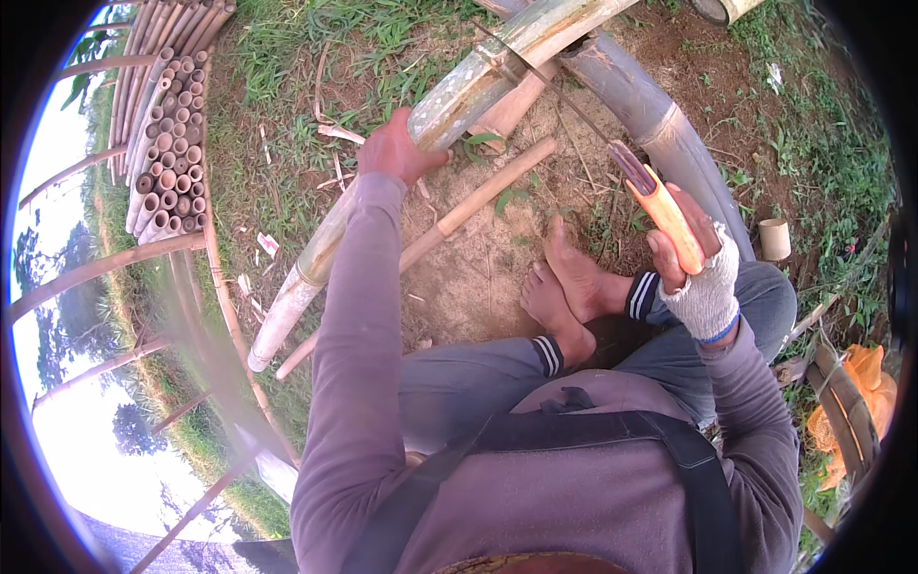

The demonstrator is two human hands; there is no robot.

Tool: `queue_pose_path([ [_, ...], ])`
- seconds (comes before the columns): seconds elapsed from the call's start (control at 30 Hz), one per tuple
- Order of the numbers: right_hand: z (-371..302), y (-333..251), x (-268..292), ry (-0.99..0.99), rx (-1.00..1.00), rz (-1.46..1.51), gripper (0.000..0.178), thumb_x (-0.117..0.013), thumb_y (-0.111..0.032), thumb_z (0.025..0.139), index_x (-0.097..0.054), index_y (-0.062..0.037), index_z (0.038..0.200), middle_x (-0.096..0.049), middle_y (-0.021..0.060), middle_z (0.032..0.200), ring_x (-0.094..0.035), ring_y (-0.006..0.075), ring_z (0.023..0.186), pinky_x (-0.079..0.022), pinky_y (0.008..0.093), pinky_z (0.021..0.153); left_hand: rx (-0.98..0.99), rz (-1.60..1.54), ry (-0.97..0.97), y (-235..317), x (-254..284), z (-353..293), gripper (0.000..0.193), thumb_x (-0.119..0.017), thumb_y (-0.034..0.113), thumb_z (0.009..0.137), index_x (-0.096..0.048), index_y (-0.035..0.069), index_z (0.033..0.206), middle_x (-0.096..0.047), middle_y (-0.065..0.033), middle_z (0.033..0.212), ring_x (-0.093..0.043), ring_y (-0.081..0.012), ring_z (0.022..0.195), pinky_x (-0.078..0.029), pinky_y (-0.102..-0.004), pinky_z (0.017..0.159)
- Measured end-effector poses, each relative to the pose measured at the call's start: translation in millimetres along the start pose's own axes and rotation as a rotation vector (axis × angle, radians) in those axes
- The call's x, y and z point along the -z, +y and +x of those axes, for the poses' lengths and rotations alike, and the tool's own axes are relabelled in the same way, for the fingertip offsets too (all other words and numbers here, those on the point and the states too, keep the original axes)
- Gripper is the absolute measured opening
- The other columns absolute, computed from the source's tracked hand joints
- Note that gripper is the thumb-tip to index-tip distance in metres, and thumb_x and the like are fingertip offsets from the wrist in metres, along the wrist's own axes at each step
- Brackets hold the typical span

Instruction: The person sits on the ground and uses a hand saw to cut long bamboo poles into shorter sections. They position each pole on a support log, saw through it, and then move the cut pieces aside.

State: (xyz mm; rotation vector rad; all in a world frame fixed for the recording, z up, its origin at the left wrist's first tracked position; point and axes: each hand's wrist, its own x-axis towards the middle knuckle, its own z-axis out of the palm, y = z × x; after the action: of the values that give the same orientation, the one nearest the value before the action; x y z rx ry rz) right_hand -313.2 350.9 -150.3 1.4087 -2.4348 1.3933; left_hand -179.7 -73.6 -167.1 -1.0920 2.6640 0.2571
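Note:
My left hand [397, 151], bare, is wrapped round the near end of a thick greenish bamboo pole [473, 88] that slants up to the far right. My right hand [696, 251], in a whitish knit glove with bare fingertips, is closed round the orange handle of a handsaw [666, 212]. The saw's thin dark blade runs up and left across the pole, well beyond my left hand. How deep the blade sits in the bamboo I cannot tell. A large grey bamboo piece [660, 120] lies under the pole to the right.
A paler bamboo pole [306, 268] and a thin brown pole [459, 212] lie left of my bare feet [564, 287]. Many cut bamboo tubes are stacked [172, 158] at far left. A short bamboo piece [774, 239] and an orange bag [856, 402] are at right.

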Motion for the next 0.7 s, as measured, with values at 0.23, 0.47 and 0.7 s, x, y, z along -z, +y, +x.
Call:
queue_pose_path([
  [0.23,81,-7,-57,0.096,-0.086,0.054,0.042,-0.079,-0.027,0.101,-0.072,-0.0029,0.134,-0.078,0.0193,0.125,-0.079,0.0388,0.100,-0.064,0.0422,0.082,-0.019,-0.007,-0.037,7,3,-2,0.108,-0.091,0.058,0.066,-0.055,0.011,0.157,-0.077,-0.0222,0.131,-0.074,-0.0417,0.120,-0.057,-0.0480,0.105],
  [0.47,10,10,-13,0.030,0.044,-0.040,0.043,-0.077,-0.026,0.103,-0.070,-0.0001,0.136,-0.078,0.0182,0.127,-0.080,0.0358,0.104,-0.064,0.0419,0.088,0.020,0.001,-0.031,1,0,1,0.108,-0.092,0.057,0.067,-0.055,0.009,0.156,-0.076,-0.0222,0.133,-0.073,-0.0411,0.122,-0.056,-0.0483,0.107],
  [0.7,87,2,-65,0.123,-0.078,0.053,0.041,-0.079,-0.031,0.101,-0.073,-0.0038,0.130,-0.080,0.0203,0.109,-0.079,0.0399,0.094,-0.063,0.0441,0.079,-0.033,0.005,0.024,-1,-1,5,0.109,-0.091,0.058,0.068,-0.054,0.008,0.157,-0.077,-0.0220,0.132,-0.074,-0.0411,0.120,-0.057,-0.0487,0.106],
])
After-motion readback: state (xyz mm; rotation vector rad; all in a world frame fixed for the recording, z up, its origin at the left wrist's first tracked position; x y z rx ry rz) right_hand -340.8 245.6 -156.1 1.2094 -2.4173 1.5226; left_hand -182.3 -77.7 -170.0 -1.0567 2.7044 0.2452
